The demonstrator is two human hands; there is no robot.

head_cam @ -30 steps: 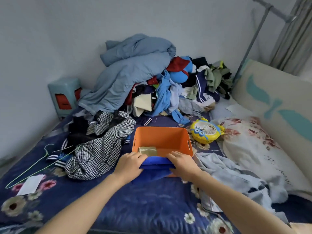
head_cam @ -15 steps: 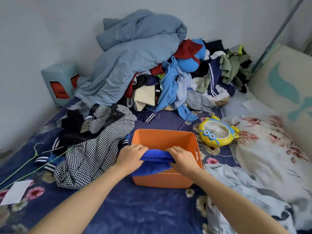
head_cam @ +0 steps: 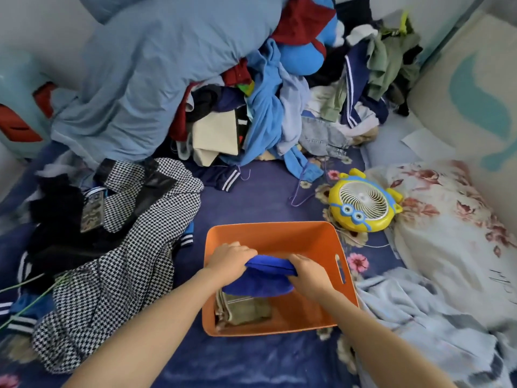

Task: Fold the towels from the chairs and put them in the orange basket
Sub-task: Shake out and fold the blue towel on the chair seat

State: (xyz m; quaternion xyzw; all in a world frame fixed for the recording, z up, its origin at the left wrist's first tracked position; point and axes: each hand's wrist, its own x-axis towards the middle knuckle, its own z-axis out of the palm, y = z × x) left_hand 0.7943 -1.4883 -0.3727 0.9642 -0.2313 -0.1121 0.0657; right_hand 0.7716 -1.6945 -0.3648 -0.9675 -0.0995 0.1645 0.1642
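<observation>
Blue towel (head_cam: 263, 278), folded: inside basket (head_cam: 321, 312), over tan towel (head_cam: 246, 306) at its 7 o'clock. Left hand (head_cam: 229, 261) grips its 9 o'clock end, right hand (head_cam: 309, 271) its 3 o'clock end, fingers curled over the top edge.

orange basket (head_cam: 268, 233). royal-blue towel (head_cam: 260, 284), olive-khaki towel (head_cam: 246, 308). black-white houndstooth jacket (head_cam: 117, 275). navy sheet (head_cam: 251, 197), pink-white flowers. yellow fan (head_cam: 362, 204), blue trim. pale-blue duvet (head_cam: 167, 65). white pillow (head_cam: 447, 228), red floral print. teal stool (head_cam: 16, 107).

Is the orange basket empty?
Not empty: an olive towel lies in the orange basket; left hand and right hand hold a blue towel above it.
</observation>
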